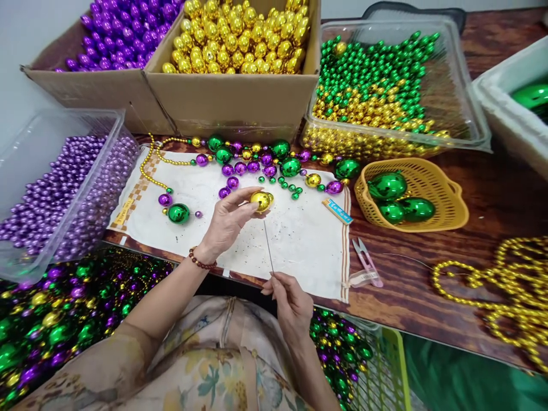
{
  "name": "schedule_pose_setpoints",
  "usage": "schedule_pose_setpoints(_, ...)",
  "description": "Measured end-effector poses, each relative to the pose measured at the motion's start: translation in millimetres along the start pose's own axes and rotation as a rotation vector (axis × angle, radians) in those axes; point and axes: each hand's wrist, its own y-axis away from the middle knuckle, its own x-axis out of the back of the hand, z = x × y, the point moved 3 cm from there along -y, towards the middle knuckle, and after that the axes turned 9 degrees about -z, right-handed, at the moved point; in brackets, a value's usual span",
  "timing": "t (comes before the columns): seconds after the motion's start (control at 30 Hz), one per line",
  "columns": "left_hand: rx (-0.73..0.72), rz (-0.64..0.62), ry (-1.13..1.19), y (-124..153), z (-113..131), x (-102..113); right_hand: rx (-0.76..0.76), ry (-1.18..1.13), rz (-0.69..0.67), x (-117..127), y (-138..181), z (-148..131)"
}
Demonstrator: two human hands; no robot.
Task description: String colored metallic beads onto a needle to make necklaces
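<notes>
My left hand (229,222), with a beaded bracelet at its wrist, pinches a shiny gold bead (260,201). A second gold bead partly shows behind it. Lower and to the right, my right hand (291,302) has its fingertips closed on a thin, dark needle (268,245). The needle points up toward the gold beads; its tip ends just below them, and I cannot tell whether it touches. Beneath both hands lies a white cloth (299,245). Along its far edge runs a strand with purple beads (253,166), green beads (291,166) and gold ones.
Boxes of purple beads (124,34) and gold beads (240,40) stand behind. Clear tubs hold small purple beads (64,200) and green-gold beads (377,74). Right lie a yellow basket (449,214), thread snips (367,262), a blue packet (337,210) and gold bead strings (514,291).
</notes>
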Motion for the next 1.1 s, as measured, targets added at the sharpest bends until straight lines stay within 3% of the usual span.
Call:
schedule_pose_setpoints(0.5, 0.074, -0.063, 0.062, 5, -7, 1, -0.035, -0.010, 0.008, -6, 0, -2)
schedule_pose_setpoints(0.8, 0.033, -0.093, 0.048, 20, -7, -14, -0.009, -0.043, 0.054, -16, -9, -4)
schedule_pose_setpoints(1.1, 0.048, -0.191, -0.185, 41, -18, -18, -0.043, -0.136, 0.077, -16, -28, -13)
